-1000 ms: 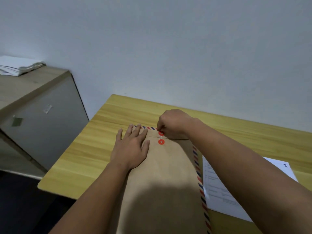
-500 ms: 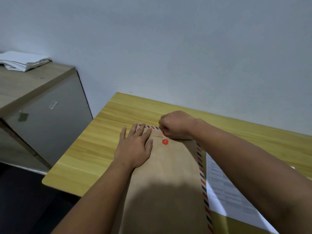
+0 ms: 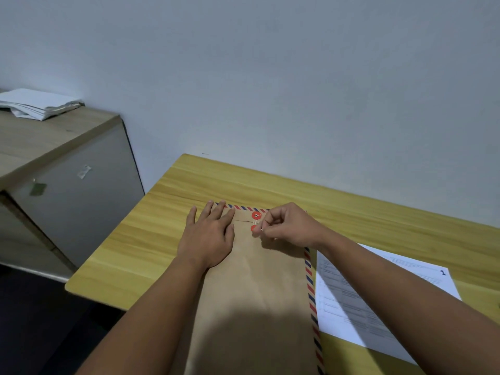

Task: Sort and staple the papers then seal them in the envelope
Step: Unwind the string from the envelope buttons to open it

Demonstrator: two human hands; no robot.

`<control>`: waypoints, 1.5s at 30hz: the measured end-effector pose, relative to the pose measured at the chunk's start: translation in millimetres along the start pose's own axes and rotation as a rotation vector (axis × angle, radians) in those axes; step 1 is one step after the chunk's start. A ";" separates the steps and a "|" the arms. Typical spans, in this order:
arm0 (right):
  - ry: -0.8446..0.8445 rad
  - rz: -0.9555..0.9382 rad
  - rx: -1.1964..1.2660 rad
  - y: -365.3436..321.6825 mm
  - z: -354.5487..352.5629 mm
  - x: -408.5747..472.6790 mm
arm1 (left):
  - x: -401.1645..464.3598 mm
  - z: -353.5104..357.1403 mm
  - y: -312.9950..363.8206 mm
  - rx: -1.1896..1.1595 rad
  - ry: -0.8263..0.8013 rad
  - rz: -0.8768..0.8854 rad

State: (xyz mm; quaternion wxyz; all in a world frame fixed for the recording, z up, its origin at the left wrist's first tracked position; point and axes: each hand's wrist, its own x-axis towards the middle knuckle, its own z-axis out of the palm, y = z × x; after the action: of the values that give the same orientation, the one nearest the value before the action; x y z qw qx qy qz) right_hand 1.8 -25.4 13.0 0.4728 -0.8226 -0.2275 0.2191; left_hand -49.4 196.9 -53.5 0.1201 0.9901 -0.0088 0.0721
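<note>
A brown envelope [image 3: 259, 288] with a red-and-blue striped border lies lengthwise on the yellow wooden table [image 3: 167, 212], flap folded shut at its far end. Two red closure discs [image 3: 256, 215] sit one below the other on the flap line, joined by a thin white string. My left hand [image 3: 209, 236] lies flat, fingers spread, pressing the envelope's upper left part. My right hand [image 3: 289, 226] pinches the end of the string right beside the lower disc. A printed sheet marked "1" [image 3: 378, 307] lies on the table to the right of the envelope, partly under my right forearm.
A grey cabinet [image 3: 70, 190] with a wooden top stands left of the table, with a pile of white papers [image 3: 38, 104] on it. A plain wall runs along the table's far edge. The table's left corner and front edge are close to my left arm.
My right hand has moved from covering the upper disc down and right to the lower disc, pinching the string; both discs now show. My left hand stays flat on the envelope.
</note>
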 end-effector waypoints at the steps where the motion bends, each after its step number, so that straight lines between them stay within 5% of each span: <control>1: -0.004 0.034 0.078 -0.7 -3.0 -3.7 | 0.2 0.0 0.2 0.000 0.001 -0.002; 4: 0.035 0.121 0.112 -1.2 -11.2 -10.8 | 0.0 1.1 -0.3 -0.005 0.006 -0.003; 13: 0.181 0.023 -0.870 7.6 -44.5 14.9 | 0.0 2.6 -1.9 -0.031 0.023 -0.002; 17: 0.280 0.033 -1.065 1.6 -44.9 32.8 | 0.0 1.7 -1.4 -0.020 0.015 -0.005; 24: 0.497 -0.044 -0.435 -16.6 -9.9 55.8 | 1.0 2.6 -3.7 -0.013 0.015 0.002; 29: 0.074 0.122 0.449 -35.1 22.4 41.0 | 0.2 2.9 -3.0 -0.006 0.020 0.010; 34: -0.132 0.303 0.462 -22.9 25.5 11.9 | 0.0 1.4 -2.1 -0.006 0.009 -0.001; 36: -0.115 0.300 0.318 -15.7 16.5 4.5 | 0.1 1.7 -1.4 -0.019 0.015 -0.006; 40: 0.071 0.215 -0.425 -6.9 -14.7 3.7 | 0.8 2.9 -2.0 -0.013 0.012 -0.009; 45: 0.191 0.149 -0.752 -6.8 -33.0 11.1 | 0.6 3.5 -2.6 -0.018 0.018 -0.006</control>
State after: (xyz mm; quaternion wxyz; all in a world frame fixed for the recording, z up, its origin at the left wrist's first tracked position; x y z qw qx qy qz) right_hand 28.6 -38.2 32.4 0.1404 -0.9693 -0.1868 0.0769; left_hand -48.3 198.6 -57.4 0.1292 0.9883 -0.0054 0.0804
